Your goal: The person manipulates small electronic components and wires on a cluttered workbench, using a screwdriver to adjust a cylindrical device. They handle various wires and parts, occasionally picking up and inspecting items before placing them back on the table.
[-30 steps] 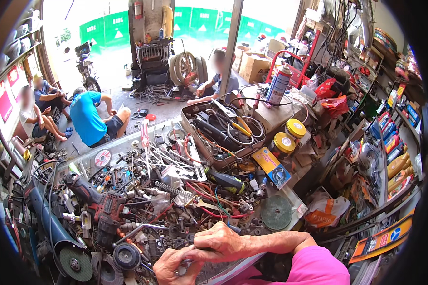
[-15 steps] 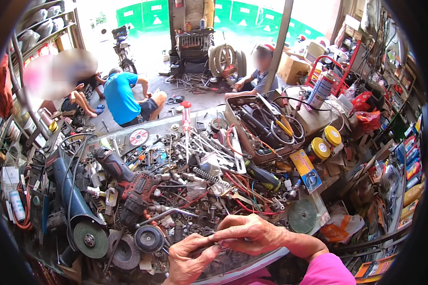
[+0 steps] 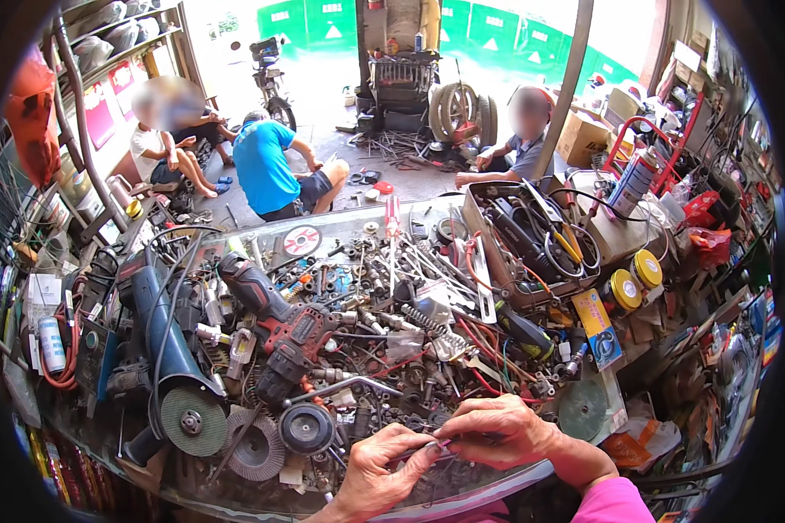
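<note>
My left hand (image 3: 382, 473) and my right hand (image 3: 500, 432) meet above the bench's near edge, fingertips almost touching. Both are closed in a pinch around a small, thin, dark piece that the fingers mostly hide; its kind I cannot make out. Just beyond them spreads a heap of loose metal parts (image 3: 414, 376), with bolts, sockets and springs. Left of my hands lie a black round wheel (image 3: 307, 427), a flap disc (image 3: 255, 445) and a red and black cordless drill (image 3: 298, 336). A blue angle grinder (image 3: 170, 327) with a green disc lies farther left.
An open tool case (image 3: 532, 253) full of tools and cables stands at the back right. Near it are yellow-lidded tins (image 3: 625, 288), a spray can (image 3: 634, 181) and a green disc (image 3: 583, 410). Beyond the bench, a person in blue (image 3: 266, 166) and others sit low near a motorbike (image 3: 270, 83).
The view has swung left, so the bench and people appear farther right. Both hands stay pinched together over the near edge, with the fingers shifted slightly around the small piece.
</note>
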### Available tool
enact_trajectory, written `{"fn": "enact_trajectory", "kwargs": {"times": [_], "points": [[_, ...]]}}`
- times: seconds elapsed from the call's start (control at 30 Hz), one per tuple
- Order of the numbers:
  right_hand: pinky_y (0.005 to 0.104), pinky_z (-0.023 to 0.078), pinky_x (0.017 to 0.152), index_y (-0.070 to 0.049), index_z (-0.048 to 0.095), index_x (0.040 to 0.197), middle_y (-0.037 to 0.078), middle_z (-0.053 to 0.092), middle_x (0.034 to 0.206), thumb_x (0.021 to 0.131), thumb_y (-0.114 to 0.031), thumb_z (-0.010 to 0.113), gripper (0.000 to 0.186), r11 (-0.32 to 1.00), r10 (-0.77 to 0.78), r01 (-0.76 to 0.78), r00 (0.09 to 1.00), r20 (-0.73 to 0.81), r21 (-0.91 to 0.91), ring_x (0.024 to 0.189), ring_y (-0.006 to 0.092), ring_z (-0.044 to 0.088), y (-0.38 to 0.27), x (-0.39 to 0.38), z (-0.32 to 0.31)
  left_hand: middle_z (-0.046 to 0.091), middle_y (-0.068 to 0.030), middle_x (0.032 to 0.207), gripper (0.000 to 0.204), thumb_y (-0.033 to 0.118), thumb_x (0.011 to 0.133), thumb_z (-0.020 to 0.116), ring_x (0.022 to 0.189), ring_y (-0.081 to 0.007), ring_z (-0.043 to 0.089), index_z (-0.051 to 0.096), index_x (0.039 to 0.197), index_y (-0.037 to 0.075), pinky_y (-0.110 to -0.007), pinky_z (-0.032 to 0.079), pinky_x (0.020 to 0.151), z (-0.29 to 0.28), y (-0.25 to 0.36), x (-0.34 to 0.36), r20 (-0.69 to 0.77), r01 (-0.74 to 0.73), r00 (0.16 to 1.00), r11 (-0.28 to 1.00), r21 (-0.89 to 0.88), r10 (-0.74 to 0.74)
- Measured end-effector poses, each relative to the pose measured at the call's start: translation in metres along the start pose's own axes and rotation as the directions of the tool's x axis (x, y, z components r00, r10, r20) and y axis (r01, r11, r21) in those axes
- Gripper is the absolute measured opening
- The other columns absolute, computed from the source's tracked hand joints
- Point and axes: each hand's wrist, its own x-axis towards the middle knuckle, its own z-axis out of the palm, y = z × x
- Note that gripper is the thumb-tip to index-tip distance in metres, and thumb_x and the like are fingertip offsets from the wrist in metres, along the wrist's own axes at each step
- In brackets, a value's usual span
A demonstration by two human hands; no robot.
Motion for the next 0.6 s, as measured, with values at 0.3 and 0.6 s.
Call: {"fn": "enact_trajectory", "kwargs": {"times": [0.3,0.6], "points": [[0.0278,0.047,0.052,-0.003,0.067,0.109,0.007,0.065,0.084,0.083,-0.002,0.074,0.026,0.999,0.045,-0.045,0.999,-0.026,0.007,0.059,0.0148,0.061,-0.003,0.001,0.001,0.068,-0.0105,0.090,0.019,0.008,0.090,0.072,0.076,-0.0196,0.065,0.072,0.108,0.002,-0.031,0.052,0.067,0.003,-0.002,0.001,-0.035,-0.238,0.968,0.955,0.177,0.247],[0.0327,0.048,0.055,-0.001,0.064,0.110,0.010,0.064,0.082,0.084,-0.008,0.076,0.030,0.994,-0.014,0.009,0.999,-0.046,-0.105,0.063,0.0226,0.062,0.005,0.002,0.005,0.067,-0.0134,0.090,0.019,0.003,0.087,0.072,0.082,-0.0285,0.064,0.071,0.106,0.000,-0.036,0.053,0.074,0.005,-0.008,0.000,-0.076,-0.284,0.945,0.913,0.293,0.318]]}}
